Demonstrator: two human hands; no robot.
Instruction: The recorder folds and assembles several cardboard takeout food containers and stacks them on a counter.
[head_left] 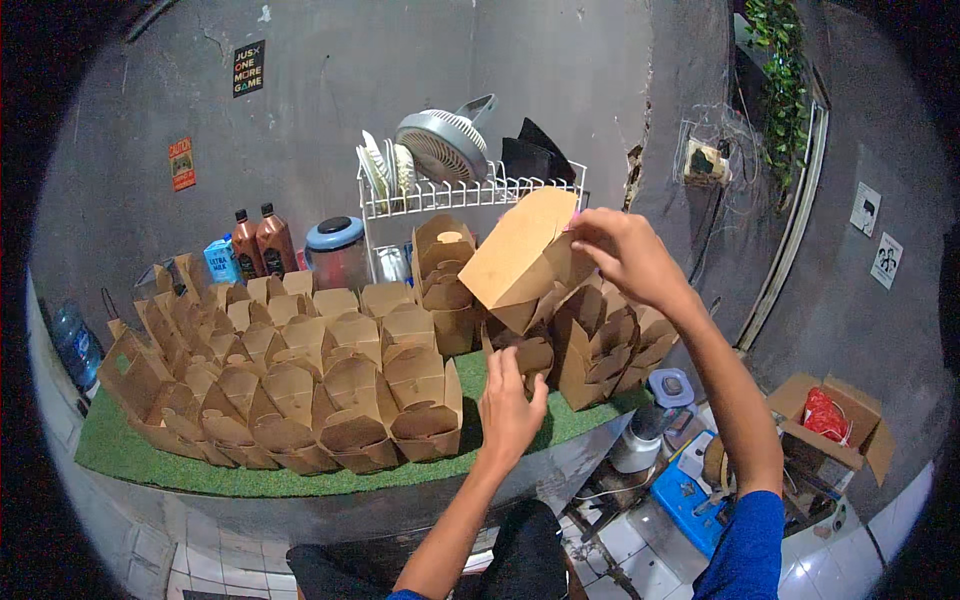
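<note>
Over green turf (110, 440) and brown boxes (350, 400), holds tilted box (520, 250) pinched in right hand (632, 255), with left hand (510, 410) apart, loosely spread below, likely mid-transfer, next needing careful placing.

So it's a plain blue top, pretty bright. The right sleeve (745, 548) stops around the elbow and looks a bit creased; just a sliver of the left sleeve (408, 595) shows. Black bottoms (527, 555), loose-ish. Slim bare forearms (455, 520), and the left hand (508, 410) and right hand (628, 252) are bare too.
</note>
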